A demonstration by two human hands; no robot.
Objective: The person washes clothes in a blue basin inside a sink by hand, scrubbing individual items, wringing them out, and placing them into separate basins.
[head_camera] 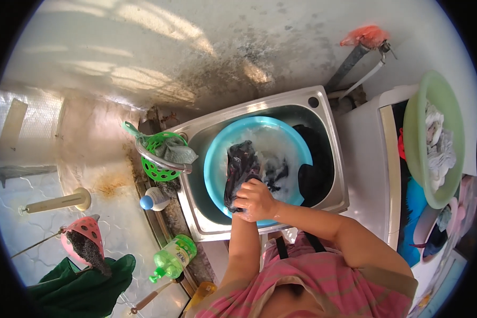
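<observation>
Over a light-blue plastic basin (209, 175), my right hand (258, 200) is curled on a wet dark cloth (240, 163). The cloth stretches away from my fist toward the basin's far side. My left hand (243, 216) is at the cloth's near end, mostly hidden under the right hand and the fabric, so its grip does not show. Cloudy, sudsy water (276, 139) fills the basin, and another dark piece of fabric (277, 175) lies partly in it. The basin stands inside a stainless steel sink (334, 139).
More dark fabric (322, 187) fills the sink's right side. Leftward are a green perforated basket (159, 173), a white bottle with a blue cap (157, 199) and a green pump bottle (177, 254). A pale-green basin (415, 139) of white laundry (439, 147) sits at the right.
</observation>
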